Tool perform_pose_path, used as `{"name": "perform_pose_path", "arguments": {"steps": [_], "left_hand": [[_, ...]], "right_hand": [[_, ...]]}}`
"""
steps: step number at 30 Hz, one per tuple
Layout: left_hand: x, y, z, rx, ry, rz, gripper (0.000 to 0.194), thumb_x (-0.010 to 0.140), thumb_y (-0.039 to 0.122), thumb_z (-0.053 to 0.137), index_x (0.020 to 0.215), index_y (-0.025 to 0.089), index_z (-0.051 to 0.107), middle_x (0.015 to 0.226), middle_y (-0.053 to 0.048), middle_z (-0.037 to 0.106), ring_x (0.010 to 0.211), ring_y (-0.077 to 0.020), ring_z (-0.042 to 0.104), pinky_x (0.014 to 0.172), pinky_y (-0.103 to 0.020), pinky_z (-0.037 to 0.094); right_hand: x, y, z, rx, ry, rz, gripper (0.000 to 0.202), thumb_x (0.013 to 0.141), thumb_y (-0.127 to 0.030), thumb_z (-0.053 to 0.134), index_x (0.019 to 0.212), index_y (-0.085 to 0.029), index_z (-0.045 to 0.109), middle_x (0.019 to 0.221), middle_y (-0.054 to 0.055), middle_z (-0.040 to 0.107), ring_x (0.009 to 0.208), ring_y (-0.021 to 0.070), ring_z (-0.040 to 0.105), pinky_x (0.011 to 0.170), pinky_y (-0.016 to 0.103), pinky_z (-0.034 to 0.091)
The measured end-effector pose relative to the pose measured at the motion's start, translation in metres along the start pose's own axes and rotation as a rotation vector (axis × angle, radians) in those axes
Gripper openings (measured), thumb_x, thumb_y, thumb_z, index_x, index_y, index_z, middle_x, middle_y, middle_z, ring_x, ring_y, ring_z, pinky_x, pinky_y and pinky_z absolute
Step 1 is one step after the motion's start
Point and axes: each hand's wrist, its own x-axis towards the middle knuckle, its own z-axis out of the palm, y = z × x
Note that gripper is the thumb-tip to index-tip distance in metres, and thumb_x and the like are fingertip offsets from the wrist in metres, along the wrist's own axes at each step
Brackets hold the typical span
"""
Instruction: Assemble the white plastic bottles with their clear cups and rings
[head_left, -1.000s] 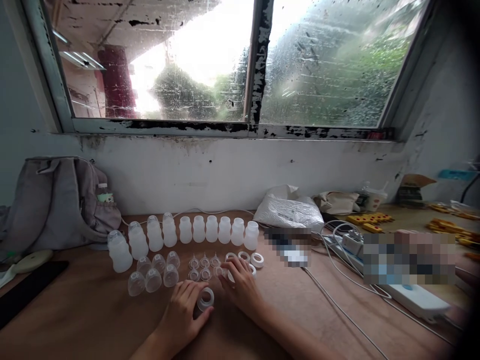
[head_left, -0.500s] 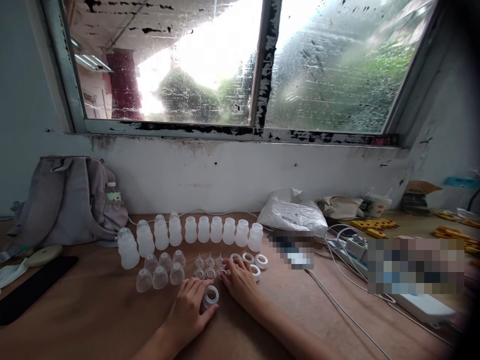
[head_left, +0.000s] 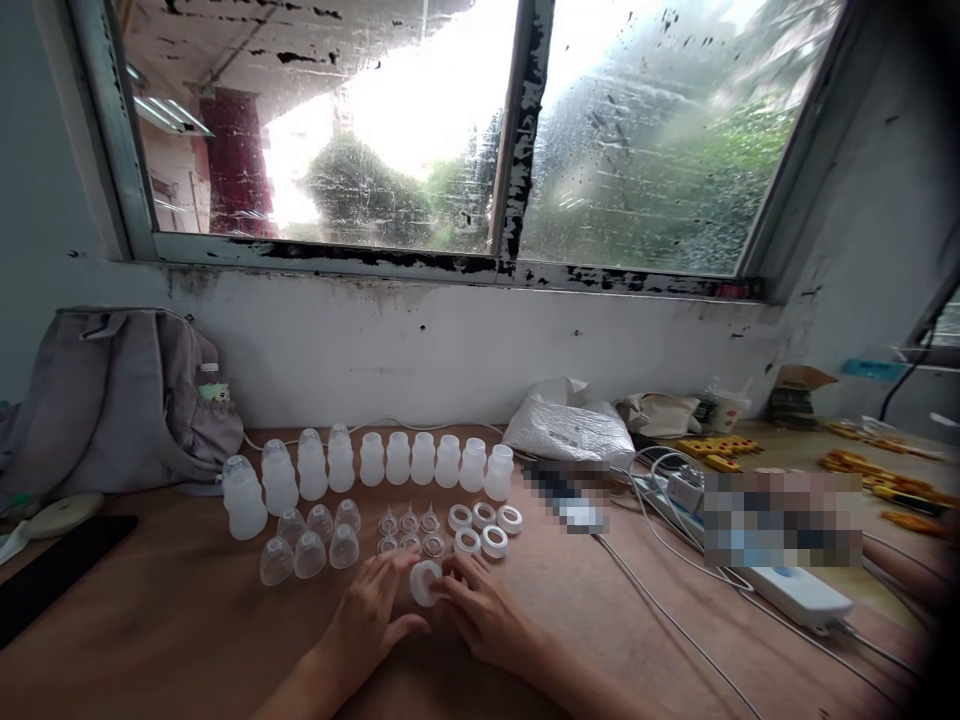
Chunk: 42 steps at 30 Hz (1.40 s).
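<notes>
A white ring (head_left: 426, 583) is between my hands, close to the table's near side. My right hand (head_left: 480, 605) pinches its right edge. My left hand (head_left: 373, 605) is spread at its left, thumb apart from the fingers, holding nothing. Just beyond my fingers stand several clear nipples (head_left: 408, 520) in two rows. To their right lie several white rings (head_left: 494, 541). Several clear domed caps (head_left: 310, 553) rest to the left. Behind them is a curved row of frosted bottles (head_left: 397, 460); the leftmost ones (head_left: 244, 500) wear clear caps, the others have open tops.
A grey backpack (head_left: 127, 390) and a black flat object (head_left: 64, 575) are at the left. A silvery plastic bag (head_left: 568, 425) lies by the wall. Cables and a white power strip (head_left: 799, 597) run along the right, near yellow items (head_left: 720, 450).
My right hand has moved from the nipples back to the white ring and taken hold of it. My left hand's fingers have come off the ring. The view has shifted slightly right.
</notes>
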Motion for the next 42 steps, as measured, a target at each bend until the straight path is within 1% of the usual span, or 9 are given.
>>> {"name": "perform_pose_path", "arguments": {"steps": [4, 8, 19, 26, 29, 32, 36, 39, 42], "left_hand": [[0.001, 0.003, -0.001, 0.016, -0.013, 0.021, 0.045, 0.078, 0.038, 0.049, 0.117, 0.022, 0.034, 0.113, -0.007, 0.051, 0.106, -0.0205, 0.047, 0.087, -0.036, 0.043], [0.000, 0.003, 0.001, 0.018, -0.019, 0.016, 0.038, 0.080, 0.034, 0.045, 0.115, 0.022, 0.037, 0.110, -0.007, 0.053, 0.103, -0.0209, 0.049, 0.086, -0.038, 0.043], [0.001, 0.007, -0.003, 0.008, -0.043, 0.013, 0.030, 0.081, 0.025, 0.043, 0.111, 0.021, 0.042, 0.107, -0.007, 0.053, 0.100, -0.0210, 0.049, 0.085, -0.039, 0.043], [0.002, 0.005, -0.003, 0.101, -0.034, 0.076, 0.026, 0.080, 0.022, 0.044, 0.105, 0.020, 0.046, 0.105, -0.006, 0.054, 0.099, -0.0190, 0.048, 0.085, -0.035, 0.041], [0.022, -0.010, -0.023, 0.224, 0.023, 0.141, 0.020, 0.080, 0.022, 0.042, 0.099, 0.020, 0.050, 0.099, -0.004, 0.057, 0.096, -0.0185, 0.049, 0.086, -0.035, 0.038], [0.059, -0.039, -0.058, 0.407, 0.166, -0.040, 0.020, 0.081, 0.022, 0.039, 0.095, 0.017, 0.053, 0.097, -0.007, 0.057, 0.094, -0.0202, 0.049, 0.083, -0.035, 0.037], [0.105, -0.082, -0.095, 0.673, 0.149, -0.237, 0.029, 0.079, 0.025, 0.042, 0.105, 0.015, 0.051, 0.111, -0.013, 0.051, 0.103, -0.0263, 0.043, 0.084, -0.040, 0.033], [0.119, -0.103, -0.099, 0.786, 0.036, -0.305, 0.029, 0.077, 0.027, 0.046, 0.101, 0.013, 0.053, 0.116, -0.016, 0.047, 0.110, -0.0293, 0.037, 0.089, -0.046, 0.024], [0.120, -0.110, -0.095, 0.806, -0.028, -0.310, 0.026, 0.077, 0.029, 0.047, 0.093, 0.010, 0.056, 0.111, -0.017, 0.050, 0.110, -0.0301, 0.036, 0.091, -0.050, 0.018]], "right_hand": [[-0.018, 0.022, -0.010, -0.062, 0.160, 0.156, 0.020, 0.081, -0.018, 0.041, 0.098, -0.020, 0.052, 0.099, 0.009, 0.047, 0.085, 0.0175, 0.049, 0.072, 0.030, 0.044], [-0.037, 0.046, -0.024, -0.226, 0.231, 0.297, 0.019, 0.082, -0.021, 0.040, 0.097, -0.020, 0.052, 0.101, 0.010, 0.047, 0.086, 0.0190, 0.051, 0.072, 0.033, 0.045], [-0.052, 0.065, -0.029, -0.429, 0.072, 0.527, 0.019, 0.080, -0.022, 0.039, 0.089, -0.018, 0.055, 0.099, 0.010, 0.051, 0.082, 0.0196, 0.055, 0.070, 0.032, 0.046], [-0.043, 0.069, -0.031, -0.429, 0.091, 0.537, 0.018, 0.079, -0.025, 0.041, 0.087, -0.019, 0.056, 0.095, 0.009, 0.052, 0.081, 0.0193, 0.055, 0.068, 0.030, 0.044], [-0.030, 0.065, -0.034, -0.389, 0.127, 0.496, 0.018, 0.078, -0.025, 0.042, 0.091, -0.019, 0.053, 0.095, 0.008, 0.051, 0.079, 0.0188, 0.054, 0.065, 0.030, 0.044], [-0.010, 0.058, -0.032, -0.325, 0.180, 0.453, 0.017, 0.079, -0.022, 0.040, 0.089, -0.019, 0.052, 0.094, 0.007, 0.051, 0.079, 0.0179, 0.054, 0.064, 0.028, 0.043], [0.014, 0.044, -0.016, -0.242, 0.275, 0.416, 0.015, 0.078, -0.017, 0.040, 0.087, -0.020, 0.052, 0.088, 0.005, 0.052, 0.079, 0.0173, 0.052, 0.067, 0.028, 0.042], [0.020, 0.033, -0.002, -0.185, 0.314, 0.399, 0.015, 0.077, -0.016, 0.041, 0.087, -0.020, 0.052, 0.088, 0.005, 0.052, 0.081, 0.0179, 0.051, 0.069, 0.030, 0.042], [0.018, 0.026, 0.004, -0.115, 0.322, 0.353, 0.015, 0.078, -0.015, 0.041, 0.086, -0.019, 0.053, 0.088, 0.006, 0.051, 0.081, 0.0179, 0.051, 0.070, 0.030, 0.042]]}}
